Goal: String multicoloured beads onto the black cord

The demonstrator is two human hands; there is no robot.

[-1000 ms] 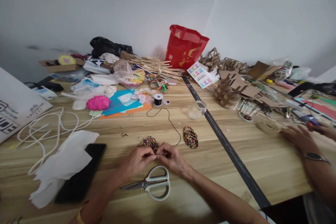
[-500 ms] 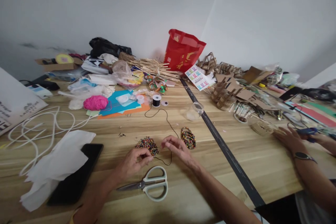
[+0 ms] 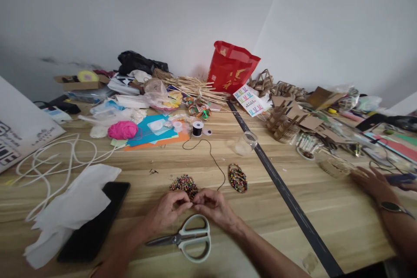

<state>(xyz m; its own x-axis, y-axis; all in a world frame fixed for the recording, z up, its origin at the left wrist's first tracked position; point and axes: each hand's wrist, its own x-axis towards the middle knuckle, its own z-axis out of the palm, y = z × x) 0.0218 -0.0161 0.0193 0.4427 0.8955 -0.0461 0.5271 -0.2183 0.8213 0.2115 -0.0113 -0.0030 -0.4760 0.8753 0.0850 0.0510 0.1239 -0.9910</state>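
My left hand (image 3: 169,212) and my right hand (image 3: 215,209) meet fingertip to fingertip at the near edge of a pile of small multicoloured beads (image 3: 183,184). The left pinches the end of a thin black cord (image 3: 211,153). That cord winds back to a white spool of black cord (image 3: 197,129) and passes out of sight behind my right hand. Right thumb and forefinger are closed; whatever they pinch is too small to make out. A coil of strung beads (image 3: 237,178) lies right of them. Just below my hands rest scissors (image 3: 195,239) with pale green handles.
At left lie a black phone-like slab (image 3: 94,230), white tissue (image 3: 71,204) and a white cable (image 3: 48,156). A clear jar (image 3: 246,143) stands beside a dark strip (image 3: 286,191). Craft supplies and a red bag (image 3: 232,67) line the wall. Another person's hand (image 3: 368,182) is at right.
My right hand has come down and left, closing the gap to my left fingertips. The cord loop that showed between the hands is now hidden. The view has shifted slightly.
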